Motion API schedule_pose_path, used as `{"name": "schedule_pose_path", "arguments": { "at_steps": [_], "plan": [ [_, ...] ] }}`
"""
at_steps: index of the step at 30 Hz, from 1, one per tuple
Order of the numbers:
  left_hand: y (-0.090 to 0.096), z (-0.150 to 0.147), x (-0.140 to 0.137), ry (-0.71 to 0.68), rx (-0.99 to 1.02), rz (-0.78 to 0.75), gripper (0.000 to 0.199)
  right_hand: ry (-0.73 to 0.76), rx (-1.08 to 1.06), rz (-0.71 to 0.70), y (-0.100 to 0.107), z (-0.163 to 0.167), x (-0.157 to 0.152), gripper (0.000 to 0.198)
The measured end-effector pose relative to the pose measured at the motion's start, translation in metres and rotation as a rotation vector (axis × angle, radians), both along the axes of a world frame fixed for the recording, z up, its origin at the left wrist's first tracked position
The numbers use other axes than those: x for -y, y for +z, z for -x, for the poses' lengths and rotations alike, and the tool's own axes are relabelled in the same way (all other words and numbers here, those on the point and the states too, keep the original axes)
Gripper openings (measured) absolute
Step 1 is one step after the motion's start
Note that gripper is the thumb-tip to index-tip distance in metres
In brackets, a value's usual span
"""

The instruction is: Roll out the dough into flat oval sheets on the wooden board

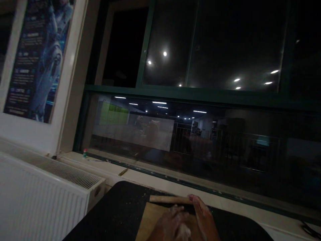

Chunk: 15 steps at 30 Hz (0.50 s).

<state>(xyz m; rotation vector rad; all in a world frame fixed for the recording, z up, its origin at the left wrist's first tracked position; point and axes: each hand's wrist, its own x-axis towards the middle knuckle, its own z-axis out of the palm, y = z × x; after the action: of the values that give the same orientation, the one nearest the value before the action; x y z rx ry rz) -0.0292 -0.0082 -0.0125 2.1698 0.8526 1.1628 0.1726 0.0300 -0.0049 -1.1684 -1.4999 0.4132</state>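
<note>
Your left hand (168, 224) and right hand (204, 217) pressed together on the wooden board (146, 222) at the desk's (117, 214) far edge; fingers' closure I couldn't tell.

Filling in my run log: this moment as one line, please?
left hand on board | right hand near stick | dark table
</note>
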Motion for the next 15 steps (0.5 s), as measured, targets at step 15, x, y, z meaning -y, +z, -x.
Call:
{"name": "schedule_pose_path", "arguments": {
  "at_steps": [15],
  "plan": [
    [-0.010,-0.035,-0.020,0.113,-0.076,0.002,0.025,-0.181,0.234,-0.145,-0.024,-0.007,-0.036,0.060]
  ]
}}
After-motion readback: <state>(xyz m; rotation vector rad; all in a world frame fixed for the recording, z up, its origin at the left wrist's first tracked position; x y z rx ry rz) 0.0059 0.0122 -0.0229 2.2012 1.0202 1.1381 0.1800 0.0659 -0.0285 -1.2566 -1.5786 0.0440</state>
